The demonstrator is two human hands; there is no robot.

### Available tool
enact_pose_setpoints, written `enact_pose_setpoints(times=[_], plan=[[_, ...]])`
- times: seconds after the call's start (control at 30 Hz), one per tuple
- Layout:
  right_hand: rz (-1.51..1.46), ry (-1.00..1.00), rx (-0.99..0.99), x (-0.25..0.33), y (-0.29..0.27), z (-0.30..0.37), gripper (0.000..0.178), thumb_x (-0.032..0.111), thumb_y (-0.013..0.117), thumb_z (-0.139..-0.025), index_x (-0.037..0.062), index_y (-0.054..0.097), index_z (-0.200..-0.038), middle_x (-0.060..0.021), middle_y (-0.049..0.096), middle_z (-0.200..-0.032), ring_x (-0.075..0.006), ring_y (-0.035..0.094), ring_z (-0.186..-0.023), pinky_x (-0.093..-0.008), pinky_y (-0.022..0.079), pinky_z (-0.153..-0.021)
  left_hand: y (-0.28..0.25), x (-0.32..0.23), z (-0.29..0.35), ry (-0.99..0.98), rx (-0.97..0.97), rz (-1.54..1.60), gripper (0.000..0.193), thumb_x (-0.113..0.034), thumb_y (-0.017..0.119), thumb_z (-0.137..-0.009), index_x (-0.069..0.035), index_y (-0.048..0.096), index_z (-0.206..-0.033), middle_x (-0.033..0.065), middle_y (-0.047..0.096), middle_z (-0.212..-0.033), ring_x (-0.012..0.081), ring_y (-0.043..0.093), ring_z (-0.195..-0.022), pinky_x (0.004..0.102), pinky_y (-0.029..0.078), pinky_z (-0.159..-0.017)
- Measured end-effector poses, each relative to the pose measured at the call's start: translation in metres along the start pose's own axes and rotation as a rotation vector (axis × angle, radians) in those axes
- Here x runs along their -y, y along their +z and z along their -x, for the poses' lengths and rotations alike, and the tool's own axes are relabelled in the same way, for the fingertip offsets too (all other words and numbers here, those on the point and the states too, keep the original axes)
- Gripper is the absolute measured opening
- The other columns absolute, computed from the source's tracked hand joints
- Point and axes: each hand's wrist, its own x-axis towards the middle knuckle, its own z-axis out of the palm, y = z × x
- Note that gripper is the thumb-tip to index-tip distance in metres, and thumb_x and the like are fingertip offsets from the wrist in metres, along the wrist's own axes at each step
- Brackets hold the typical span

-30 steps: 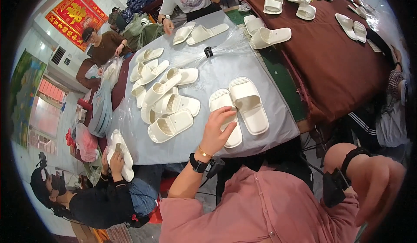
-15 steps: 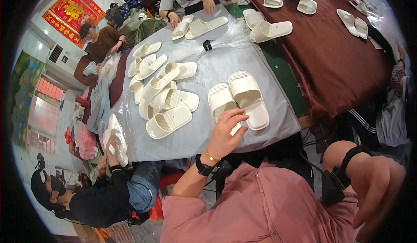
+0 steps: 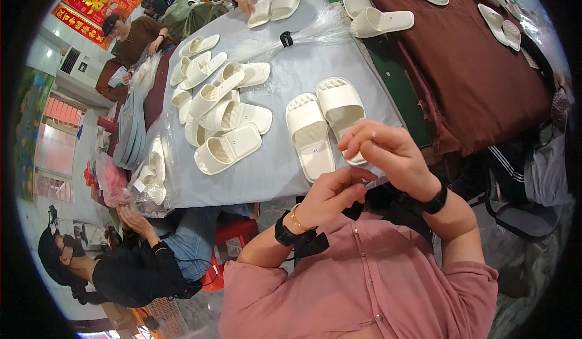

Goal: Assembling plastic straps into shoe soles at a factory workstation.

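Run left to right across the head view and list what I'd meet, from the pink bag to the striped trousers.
Pink plastic bag, bagged slippers, heap of white slippers, side-by-side slipper pair, right hand, black striped trousers.

On the table (image 3: 254,184) before us, a pair of slippers (image 3: 309,120) lies to the right of a slipper pile (image 3: 227,116); behind them lies bundled plastic (image 3: 318,31), and to our right stands another table (image 3: 479,96).

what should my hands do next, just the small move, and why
I'd probably close the right hand on the heel of the nearest pair's right slipper: that hand's fingers overlap the heel in this view, and it looks empty, as does the left hand.
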Motion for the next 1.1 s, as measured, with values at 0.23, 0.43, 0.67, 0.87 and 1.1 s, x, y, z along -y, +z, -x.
enact_pose_setpoints(times=[0.23, 0.43, 0.67, 0.87, 1.1], plan=[[-0.123, 0.321, -0.055, -0.044, 0.001, 0.003, 0.02, 0.013, 0.05, -0.094, -0.0005, 0.064, -0.092, -0.0021, 0.063, -0.093, -0.0082, 0.055, -0.087, -0.0235, 0.044, -0.078, 0.0, 0.025, 0.0, -0.149, -0.175, 0.154, 0.02, -0.015, 0.052, -0.095, -0.002, 0.059, -0.108, -0.003, 0.057, -0.083, 0.005, 0.051, -0.072, 0.0186, 0.042, -0.06], [-0.276, 0.508, -0.087, -0.062, 0.013, 0.003, 0.026, 0.019, 0.048, -0.096, -0.0006, 0.063, -0.106, -0.002, 0.063, -0.092, -0.0068, 0.055, -0.082, -0.0209, 0.046, -0.069, -0.003, 0.039, -0.001, -0.197, -0.226, 0.085, 0.019, -0.016, 0.05, -0.096, -0.001, 0.061, -0.101, -0.0016, 0.057, -0.08, 0.0046, 0.045, -0.062, 0.0182, 0.038, -0.057], [-0.155, 0.572, -0.008, -0.085, 0.014, 0.02, 0.029, 0.026, 0.051, -0.096, 0.0001, 0.061, -0.104, -0.0026, 0.062, -0.084, -0.0079, 0.05, -0.055, -0.021, 0.042, -0.052, -0.049, 0.048, -0.001, -0.242, -0.47, 0.187, 0.026, -0.026, 0.051, -0.097, -0.004, 0.063, -0.091, -0.0037, 0.053, -0.065, 0.0031, 0.043, -0.053, 0.0181, 0.033, -0.047], [-0.016, 0.717, 0.14, -0.095, 0.02, 0.041, 0.024, 0.019, 0.049, -0.095, 0.0011, 0.063, -0.091, 0.0022, 0.051, -0.061, -0.0052, 0.045, -0.053, -0.0208, 0.037, -0.048, -0.059, 0.056, 0.004, -0.34, -0.396, 0.052, 0.033, -0.032, 0.049, -0.097, -0.004, 0.066, -0.094, -0.0029, 0.053, -0.063, 0.0031, 0.041, -0.05, 0.0179, 0.032, -0.045], [0.103, 0.69, 0.146, -0.111, 0.022, 0.039, 0.024, 0.018, 0.049, -0.093, 0.0002, 0.064, -0.086, 0.0007, 0.051, -0.059, -0.0071, 0.047, -0.052, -0.0246, 0.038, -0.046, -0.078, 0.069, 0.021, -0.447, -0.42, -0.036, 0.037, -0.034, 0.045, -0.099, -0.004, 0.066, -0.098, -0.0024, 0.056, -0.066, 0.0028, 0.044, -0.051, 0.0168, 0.034, -0.046]])
